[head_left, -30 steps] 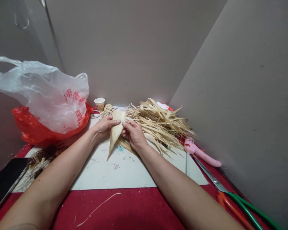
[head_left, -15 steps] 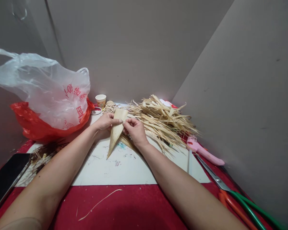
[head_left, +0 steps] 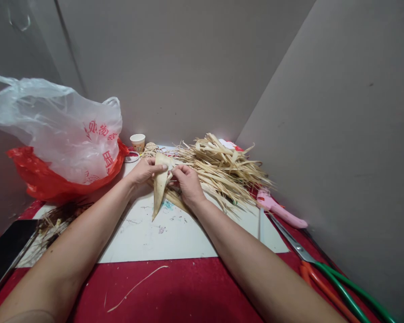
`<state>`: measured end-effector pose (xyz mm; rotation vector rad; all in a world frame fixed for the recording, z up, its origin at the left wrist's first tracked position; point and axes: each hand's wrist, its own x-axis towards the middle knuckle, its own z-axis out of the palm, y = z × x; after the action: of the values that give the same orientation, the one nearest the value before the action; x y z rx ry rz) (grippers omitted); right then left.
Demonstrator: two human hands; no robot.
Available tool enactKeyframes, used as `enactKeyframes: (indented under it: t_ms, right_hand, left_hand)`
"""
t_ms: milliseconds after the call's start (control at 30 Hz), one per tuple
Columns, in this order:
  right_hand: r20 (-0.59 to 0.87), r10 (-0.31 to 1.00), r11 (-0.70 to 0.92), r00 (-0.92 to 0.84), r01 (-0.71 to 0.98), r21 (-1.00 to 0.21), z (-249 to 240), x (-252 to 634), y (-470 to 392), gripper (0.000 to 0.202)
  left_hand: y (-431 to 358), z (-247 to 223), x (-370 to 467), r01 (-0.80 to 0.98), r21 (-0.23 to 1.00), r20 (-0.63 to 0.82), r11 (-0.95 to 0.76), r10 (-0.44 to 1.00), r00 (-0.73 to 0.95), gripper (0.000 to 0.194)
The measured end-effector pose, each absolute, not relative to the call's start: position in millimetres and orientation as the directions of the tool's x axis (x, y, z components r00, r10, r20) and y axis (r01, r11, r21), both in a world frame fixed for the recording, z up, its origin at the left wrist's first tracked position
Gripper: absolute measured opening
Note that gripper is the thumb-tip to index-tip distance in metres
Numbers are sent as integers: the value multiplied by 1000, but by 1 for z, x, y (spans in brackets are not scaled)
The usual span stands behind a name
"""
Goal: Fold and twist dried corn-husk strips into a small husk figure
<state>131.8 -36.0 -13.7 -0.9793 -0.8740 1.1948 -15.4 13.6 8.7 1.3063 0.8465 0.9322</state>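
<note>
A pale dried husk leaf (head_left: 159, 190), wide at the top and tapering to a point below, hangs between my two hands over the white board (head_left: 138, 242). My left hand (head_left: 144, 172) pinches its upper left part, thumb in front. At its right edge, the thumb and fingertips of my right hand (head_left: 187, 180) are closed on the husk, whose edge there looks folded. Beneath the hands another husk strip (head_left: 177, 199) lies on the board. Right behind my right hand is a heap of dried straw-coloured strips (head_left: 225, 170).
Plastic bags, white (head_left: 70, 134) and red (head_left: 40, 179), stand at left. A paper cup (head_left: 138, 142) is at the back. A dark flat device (head_left: 10, 251) lies front left, dark root-like fibres (head_left: 59, 220) beside it. At right are a pink-handled tool (head_left: 283, 211) and large scissors (head_left: 306, 255).
The husk's right side has been bent and folded between my hands, so it looks narrower. The whole view has shifted slightly; the other things stay in place.
</note>
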Motion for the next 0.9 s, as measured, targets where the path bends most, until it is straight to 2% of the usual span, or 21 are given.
enactKeyframes:
  t_ms: [200, 300, 400, 467, 567, 633, 700, 833, 900]
  right_hand:
    - [-46, 996, 9, 75, -609, -793, -9, 133, -38, 26]
    - [-78, 994, -6, 73, -688, -726, -6, 136, -36, 25]
    - [-111, 994, -89, -17, -718, -690, 11, 147, -37, 27]
    - [-49, 995, -100, -92, -703, -704, 30, 160, -42, 27]
    - [115, 990, 33, -80, -666, -745, 59, 180, -52, 20]
    - [176, 984, 123, -20, -638, -760, 68, 187, -55, 20]
    - [148, 989, 120, 5, -611, -782, 64, 185, -54, 24]
    - [-77, 997, -78, -25, -547, -833, 34, 164, -44, 25]
    - [-125, 991, -128, -39, -515, -848, 21, 154, -40, 23]
  left_hand:
    - [14, 9, -12, -177, 979, -24, 102, 917, 397, 28]
    - [17, 9, -13, -256, 960, -28, 111, 951, 307, 25]
    - [27, 4, -19, -361, 928, -33, 95, 984, 173, 22]
    - [34, 0, -25, -419, 906, -31, 63, 996, 83, 21]
    - [42, -4, -32, -472, 880, -32, 44, 999, 33, 24]
    - [43, -4, -33, -478, 876, -35, 64, 997, 70, 28]
    - [39, -2, -30, -452, 886, -37, 102, 988, 150, 31]
    - [26, 6, -20, -333, 929, -54, 163, 948, 312, 33]
    - [20, 9, -15, -290, 943, -55, 165, 934, 354, 32]
